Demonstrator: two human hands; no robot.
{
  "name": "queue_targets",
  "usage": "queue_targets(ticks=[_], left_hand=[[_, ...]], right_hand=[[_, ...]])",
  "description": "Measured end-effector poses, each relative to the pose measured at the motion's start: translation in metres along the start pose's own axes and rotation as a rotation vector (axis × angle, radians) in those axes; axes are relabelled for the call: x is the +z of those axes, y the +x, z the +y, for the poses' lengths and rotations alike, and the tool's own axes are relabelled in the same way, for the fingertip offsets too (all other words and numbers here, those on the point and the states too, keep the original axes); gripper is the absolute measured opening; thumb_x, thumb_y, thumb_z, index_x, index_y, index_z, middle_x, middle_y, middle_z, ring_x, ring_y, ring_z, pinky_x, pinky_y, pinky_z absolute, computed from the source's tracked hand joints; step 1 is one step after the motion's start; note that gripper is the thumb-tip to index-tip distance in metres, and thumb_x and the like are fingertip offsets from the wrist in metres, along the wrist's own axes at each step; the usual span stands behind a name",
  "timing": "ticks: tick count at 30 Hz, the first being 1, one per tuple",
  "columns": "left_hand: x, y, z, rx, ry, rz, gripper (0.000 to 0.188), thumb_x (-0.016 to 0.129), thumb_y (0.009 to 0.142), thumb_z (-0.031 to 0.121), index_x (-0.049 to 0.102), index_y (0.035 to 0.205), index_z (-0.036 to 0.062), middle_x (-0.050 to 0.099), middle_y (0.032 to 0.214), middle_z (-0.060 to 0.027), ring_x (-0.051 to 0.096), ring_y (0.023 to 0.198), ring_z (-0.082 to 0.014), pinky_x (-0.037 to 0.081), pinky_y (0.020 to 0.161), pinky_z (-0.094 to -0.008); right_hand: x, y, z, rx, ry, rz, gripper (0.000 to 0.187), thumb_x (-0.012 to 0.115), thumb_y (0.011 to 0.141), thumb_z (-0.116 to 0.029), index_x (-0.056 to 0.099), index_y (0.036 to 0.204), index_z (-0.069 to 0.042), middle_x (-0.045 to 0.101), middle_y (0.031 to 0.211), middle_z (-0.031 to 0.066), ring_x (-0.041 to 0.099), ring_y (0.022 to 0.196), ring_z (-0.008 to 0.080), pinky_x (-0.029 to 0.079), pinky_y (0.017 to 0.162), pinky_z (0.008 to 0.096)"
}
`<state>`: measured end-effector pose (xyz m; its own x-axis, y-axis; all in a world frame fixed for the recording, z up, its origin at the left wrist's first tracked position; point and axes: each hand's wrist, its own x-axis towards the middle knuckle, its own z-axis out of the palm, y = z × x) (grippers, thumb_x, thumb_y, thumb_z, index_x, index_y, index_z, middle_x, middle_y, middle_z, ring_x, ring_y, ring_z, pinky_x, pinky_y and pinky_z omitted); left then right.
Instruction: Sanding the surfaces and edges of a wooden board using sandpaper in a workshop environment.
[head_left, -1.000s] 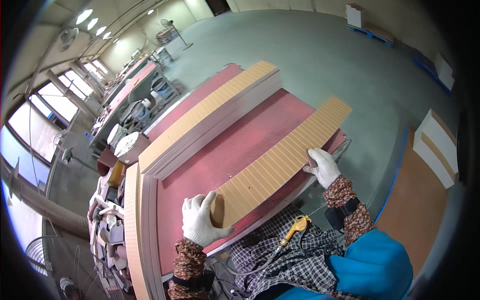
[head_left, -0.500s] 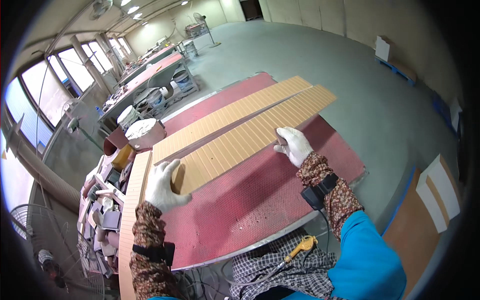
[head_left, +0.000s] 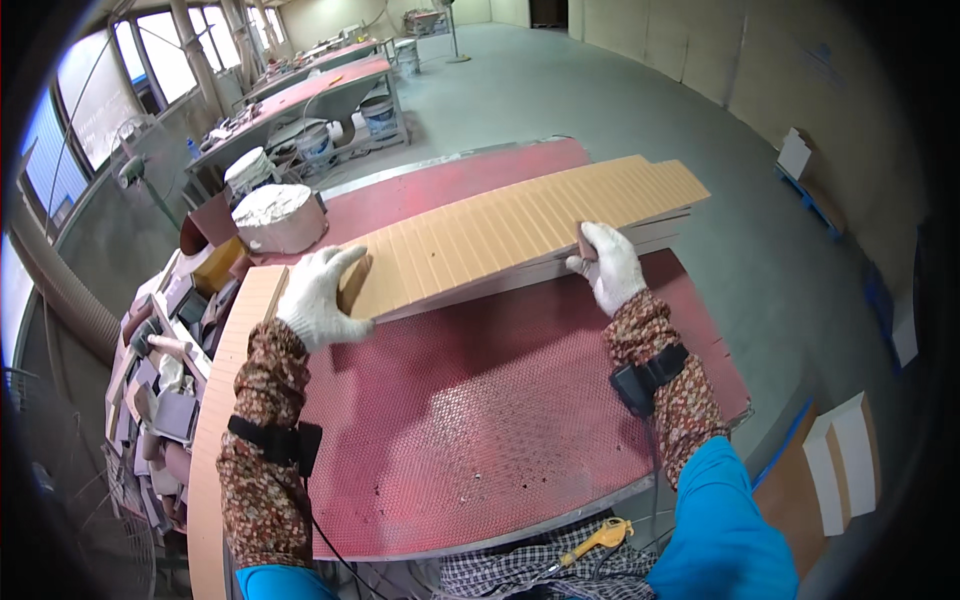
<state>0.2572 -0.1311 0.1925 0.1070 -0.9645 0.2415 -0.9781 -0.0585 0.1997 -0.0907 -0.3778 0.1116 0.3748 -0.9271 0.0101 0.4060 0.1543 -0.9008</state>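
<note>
the ridged tan panel point(head_left: 500, 238) is lying over a layered white-edged stack point(head_left: 655, 234) on the red mesh-topped table point(head_left: 470, 430). the red surface is running from the panel's near edge to the table's front rim. the left gloved hand point(head_left: 320, 297) is holding the panel's left end, thumb and fingers spread wide; the right gloved hand point(head_left: 614, 268) is pinching narrowly at the near long edge, a small brown piece point(head_left: 586, 243) showing between its fingertips.

The left hand point(head_left: 318, 298) and right hand point(head_left: 614, 270) hold a grooved tan board point(head_left: 480, 245).
</note>
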Motion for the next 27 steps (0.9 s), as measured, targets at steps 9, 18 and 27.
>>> queue_targets(ticks=[9, 18, 27], left_hand=[[0.01, 0.023, -0.048, -0.111, 0.088, -0.078, 0.097, 0.088, 0.063, 0.045, 0.06, 0.147, 0.0049, 0.058, 0.149, -0.0253, 0.05, 0.142, -0.0444, 0.041, 0.123, -0.0506], [0.007, 0.021, -0.047, -0.335, 0.181, -0.102, 0.118, 0.093, 0.062, 0.057, 0.047, 0.161, 0.0119, 0.04, 0.163, -0.0301, 0.035, 0.154, -0.0472, 0.033, 0.128, -0.0555], [0.015, 0.028, -0.014, -0.335, 0.157, -0.188, 0.122, 0.097, 0.058, 0.049, 0.046, 0.161, 0.0065, 0.044, 0.162, -0.0277, 0.038, 0.155, -0.0416, 0.031, 0.13, -0.0484]], right_hand=[[0.018, 0.037, -0.016, 0.046, -0.491, -0.233, 0.028, 0.057, 0.107, -0.029, 0.061, 0.104, -0.002, 0.067, 0.097, 0.0092, 0.071, 0.081, 0.0183, 0.059, 0.064, 0.0309], [0.034, 0.113, -0.062, -0.506, -1.438, -0.024, 0.046, 0.052, 0.107, -0.042, 0.067, 0.122, -0.001, 0.075, 0.117, 0.0253, 0.075, 0.106, 0.034, 0.059, 0.094, 0.0456], [0.017, 0.208, 0.012, -0.559, -1.861, -0.428, 0.045, 0.046, 0.109, -0.038, 0.068, 0.129, -0.004, 0.069, 0.133, 0.0246, 0.067, 0.12, 0.0412, 0.052, 0.108, 0.0504]])
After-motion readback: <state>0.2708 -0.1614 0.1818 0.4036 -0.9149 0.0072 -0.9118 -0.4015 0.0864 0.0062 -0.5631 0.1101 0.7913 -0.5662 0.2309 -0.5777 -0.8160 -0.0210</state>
